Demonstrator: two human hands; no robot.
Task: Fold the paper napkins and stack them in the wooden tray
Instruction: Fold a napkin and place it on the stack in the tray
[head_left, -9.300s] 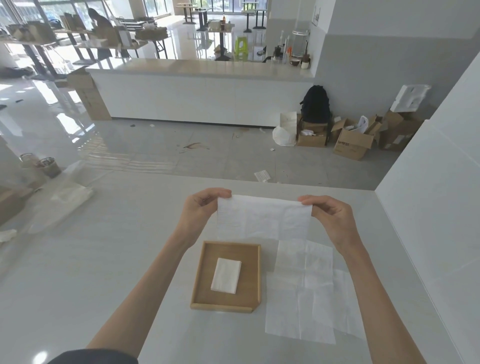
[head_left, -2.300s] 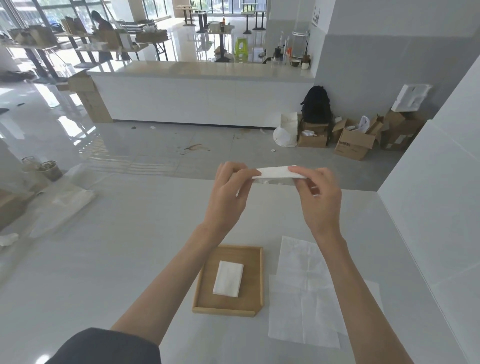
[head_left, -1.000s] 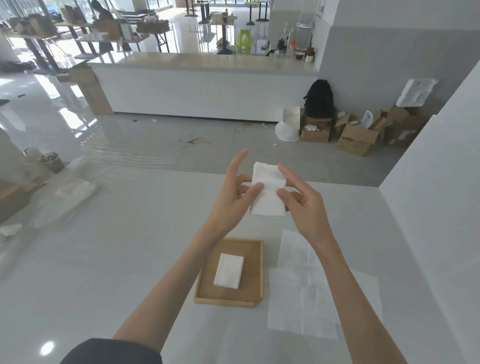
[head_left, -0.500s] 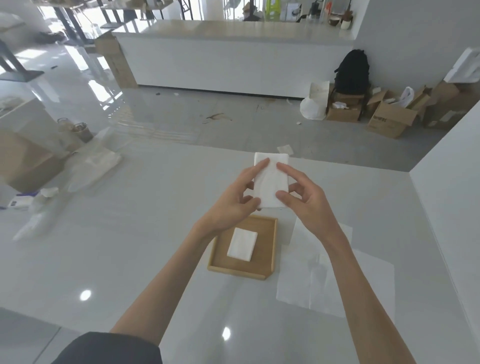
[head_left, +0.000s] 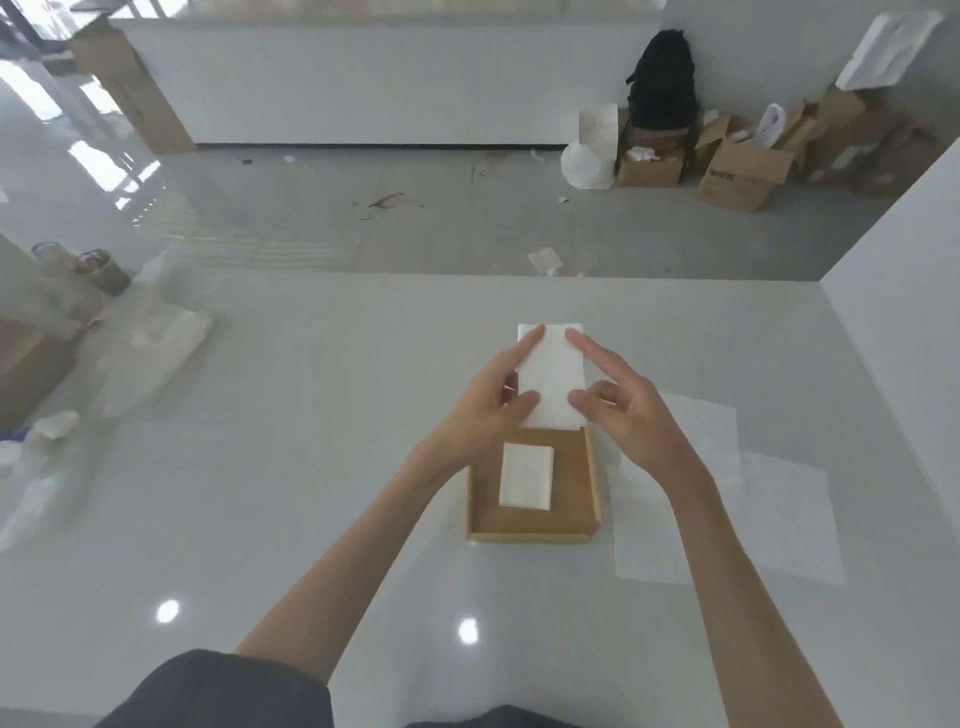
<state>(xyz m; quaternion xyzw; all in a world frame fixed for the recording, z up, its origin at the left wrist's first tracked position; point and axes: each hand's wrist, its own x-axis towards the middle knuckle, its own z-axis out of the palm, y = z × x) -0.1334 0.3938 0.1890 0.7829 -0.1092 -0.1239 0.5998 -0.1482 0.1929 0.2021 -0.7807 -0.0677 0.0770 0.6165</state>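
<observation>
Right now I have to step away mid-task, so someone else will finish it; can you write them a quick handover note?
Left hand and right hand together pinch a folded napkin in the air, just beyond the wooden tray.
Done: one folded napkin in the tray.
Left: lay the held napkin on top of it, then fold and stack the unfolded napkins lying flat on the white table, right of the tray.

We note a matt, soft paper napkin (head_left: 551, 379), folded; a smooth light wooden tray (head_left: 574, 467) with matt finish; a glossy pale desk (head_left: 311, 467) showing lamp glare; thin creased paper sheets (head_left: 727, 509) alongside.
</observation>
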